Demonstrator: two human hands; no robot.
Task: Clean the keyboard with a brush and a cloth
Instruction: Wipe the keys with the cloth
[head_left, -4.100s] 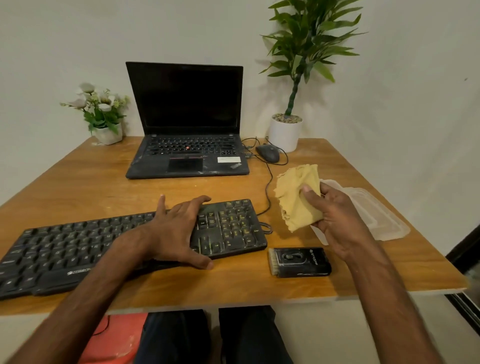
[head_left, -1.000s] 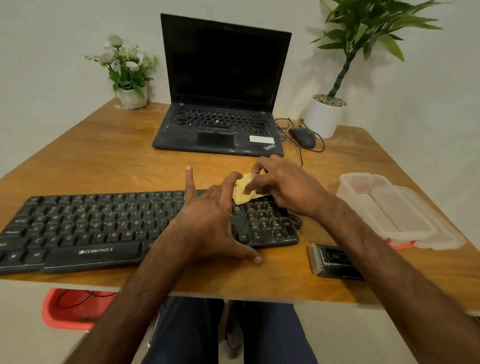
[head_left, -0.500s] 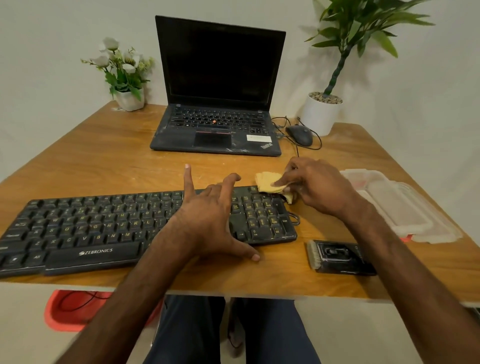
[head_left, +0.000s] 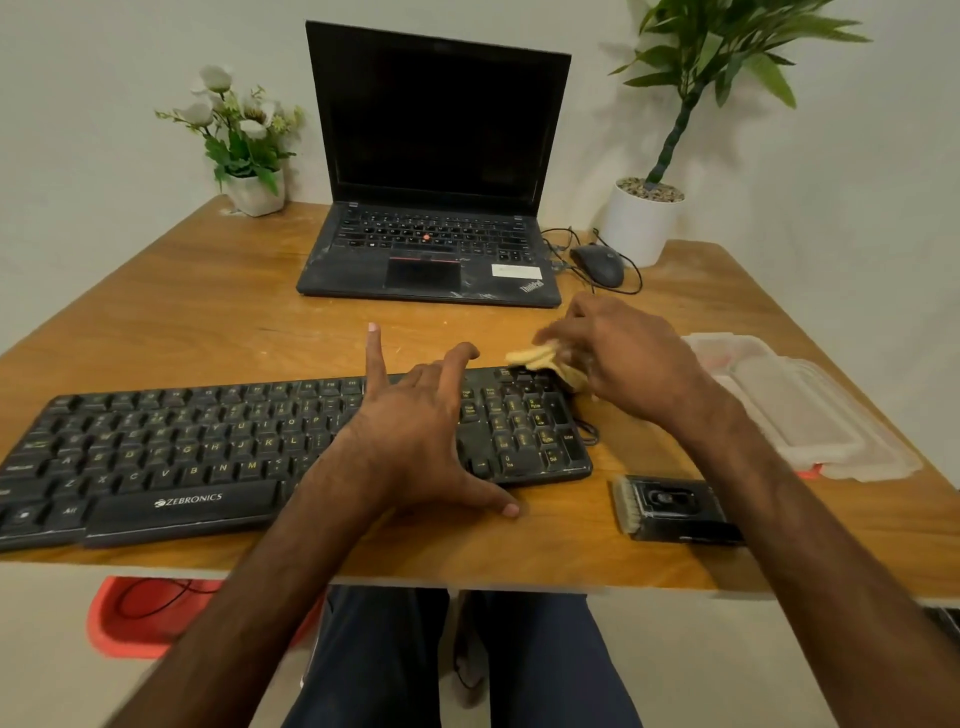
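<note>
– Under the right hand, cloth bunched in its fingers, on the far corner of the keyboard.
– Left hand splayed, bracing it; unwiped keys stretch away leftward.

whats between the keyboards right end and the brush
Nothing lies there: the head view shows only a narrow bare strip of table between the keyboard and the brush.

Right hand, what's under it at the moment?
A bunched yellow cloth pokes out from under the right hand, at the keyboard's far right corner. The hand covers the rest of the cloth and that corner.
</note>
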